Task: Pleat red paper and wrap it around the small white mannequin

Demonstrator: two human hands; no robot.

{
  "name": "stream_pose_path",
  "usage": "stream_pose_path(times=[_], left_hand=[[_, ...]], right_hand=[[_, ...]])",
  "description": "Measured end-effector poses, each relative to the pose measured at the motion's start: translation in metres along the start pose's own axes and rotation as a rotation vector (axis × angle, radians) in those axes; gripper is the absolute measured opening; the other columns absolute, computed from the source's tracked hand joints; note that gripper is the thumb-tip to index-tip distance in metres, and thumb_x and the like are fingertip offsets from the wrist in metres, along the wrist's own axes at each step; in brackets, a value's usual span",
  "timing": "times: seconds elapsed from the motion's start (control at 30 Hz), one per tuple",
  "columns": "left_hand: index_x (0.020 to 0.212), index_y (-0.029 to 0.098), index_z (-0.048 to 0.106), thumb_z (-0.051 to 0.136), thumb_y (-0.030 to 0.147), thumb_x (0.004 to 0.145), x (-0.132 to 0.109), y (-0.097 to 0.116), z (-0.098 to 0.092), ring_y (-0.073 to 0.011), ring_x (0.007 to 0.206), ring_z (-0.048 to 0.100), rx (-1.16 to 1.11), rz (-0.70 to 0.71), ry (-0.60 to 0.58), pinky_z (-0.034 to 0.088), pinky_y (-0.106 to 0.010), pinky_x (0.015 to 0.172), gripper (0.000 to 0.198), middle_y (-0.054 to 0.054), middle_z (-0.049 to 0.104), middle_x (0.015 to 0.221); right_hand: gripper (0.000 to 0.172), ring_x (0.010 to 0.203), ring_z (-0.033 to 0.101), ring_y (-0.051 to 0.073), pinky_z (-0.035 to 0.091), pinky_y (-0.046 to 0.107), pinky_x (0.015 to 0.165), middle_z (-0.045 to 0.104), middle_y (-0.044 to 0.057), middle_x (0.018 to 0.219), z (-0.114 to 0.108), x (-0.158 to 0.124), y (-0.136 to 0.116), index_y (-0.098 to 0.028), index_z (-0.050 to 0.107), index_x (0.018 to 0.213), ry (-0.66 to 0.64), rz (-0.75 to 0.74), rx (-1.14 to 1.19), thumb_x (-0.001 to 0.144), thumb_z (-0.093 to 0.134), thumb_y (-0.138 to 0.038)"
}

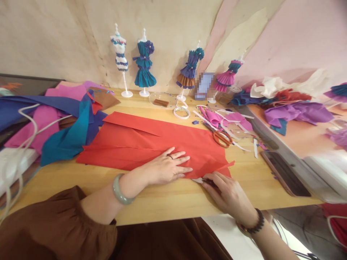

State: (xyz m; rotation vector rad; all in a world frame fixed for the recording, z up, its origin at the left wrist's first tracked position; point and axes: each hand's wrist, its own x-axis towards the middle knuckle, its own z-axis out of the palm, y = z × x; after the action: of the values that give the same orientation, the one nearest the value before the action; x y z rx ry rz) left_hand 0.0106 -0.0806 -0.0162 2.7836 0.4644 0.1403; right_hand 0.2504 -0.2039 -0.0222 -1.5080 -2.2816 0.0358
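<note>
A large red sheet (151, 135), folded over itself with creased layers, lies across the wooden table (165, 202). My left hand (168, 167) rests flat on its near part, fingers spread, with a ring on one finger. At the sheet's near right edge, my right hand (227, 193) is closed around the dark handle of a small knife (199, 180). The blade points left, along the edge of the sheet, just below my left fingertips. A narrow red flap sticks out to the right above my right hand. Whether the sheet is paper or cloth I cannot tell.
Orange-handled scissors (222, 139) lie at the sheet's right end, beside pink and white scraps (214, 117). A tape roll (181, 113) and several small dressed mannequins (145, 65) stand behind. A phone (284, 173) lies right; coloured sheets (67, 133) pile up left, near white cables (34, 126).
</note>
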Motion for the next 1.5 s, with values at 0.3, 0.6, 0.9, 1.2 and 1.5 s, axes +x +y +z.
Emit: stream_pose_path(times=[0.3, 0.6, 0.9, 1.2, 1.5], left_hand=[[0.138, 0.034, 0.052, 0.034, 0.040, 0.102, 0.0008, -0.0001, 0.0003, -0.0247, 0.147, 0.026, -0.006, -0.006, -0.016, 0.012, -0.055, 0.119, 0.041, -0.004, 0.037, 0.155], [0.137, 0.036, 0.052, 0.035, 0.041, 0.102, -0.0003, -0.0019, 0.0022, -0.0235, 0.147, 0.026, 0.014, -0.006, 0.011, 0.014, -0.053, 0.119, 0.040, -0.003, 0.039, 0.154], [0.138, 0.034, 0.051, 0.035, 0.040, 0.102, 0.0013, -0.0016, 0.0014, -0.0261, 0.147, 0.025, -0.001, -0.012, -0.002, 0.014, -0.057, 0.118, 0.041, -0.005, 0.037, 0.154], [0.140, 0.032, 0.050, 0.032, 0.042, 0.102, 0.0021, -0.0041, 0.0049, -0.0263, 0.148, 0.022, -0.011, -0.016, -0.011, 0.010, -0.056, 0.119, 0.043, -0.005, 0.035, 0.156], [0.141, 0.034, 0.048, 0.032, 0.043, 0.102, 0.0032, -0.0051, 0.0063, -0.0254, 0.148, 0.021, 0.012, -0.017, -0.028, 0.009, -0.054, 0.119, 0.043, -0.004, 0.033, 0.157]], right_hand=[[0.019, 0.070, 0.066, 0.018, 0.049, 0.028, 0.060, 0.067, 0.006, 0.084, 0.0003, 0.0029, -0.0026, -0.019, 0.058, 0.102, -0.040, 0.009, 0.015, 0.099, 0.046, -0.033], [0.019, 0.066, 0.065, 0.017, 0.048, 0.026, 0.058, 0.067, 0.006, 0.080, -0.0017, 0.0049, -0.0033, -0.019, 0.059, 0.098, -0.015, -0.017, 0.002, 0.098, 0.045, -0.031], [0.017, 0.072, 0.066, 0.018, 0.050, 0.028, 0.063, 0.067, 0.006, 0.085, 0.0037, 0.0050, -0.0010, -0.019, 0.058, 0.103, -0.043, 0.000, 0.027, 0.098, 0.046, -0.031], [0.019, 0.072, 0.066, 0.018, 0.050, 0.028, 0.063, 0.068, 0.007, 0.084, 0.0024, 0.0062, -0.0002, -0.019, 0.059, 0.102, -0.047, -0.001, 0.038, 0.099, 0.045, -0.032], [0.017, 0.071, 0.065, 0.018, 0.049, 0.028, 0.062, 0.067, 0.006, 0.084, 0.0056, 0.0059, 0.0008, -0.019, 0.058, 0.101, -0.032, -0.020, 0.026, 0.099, 0.047, -0.030]])
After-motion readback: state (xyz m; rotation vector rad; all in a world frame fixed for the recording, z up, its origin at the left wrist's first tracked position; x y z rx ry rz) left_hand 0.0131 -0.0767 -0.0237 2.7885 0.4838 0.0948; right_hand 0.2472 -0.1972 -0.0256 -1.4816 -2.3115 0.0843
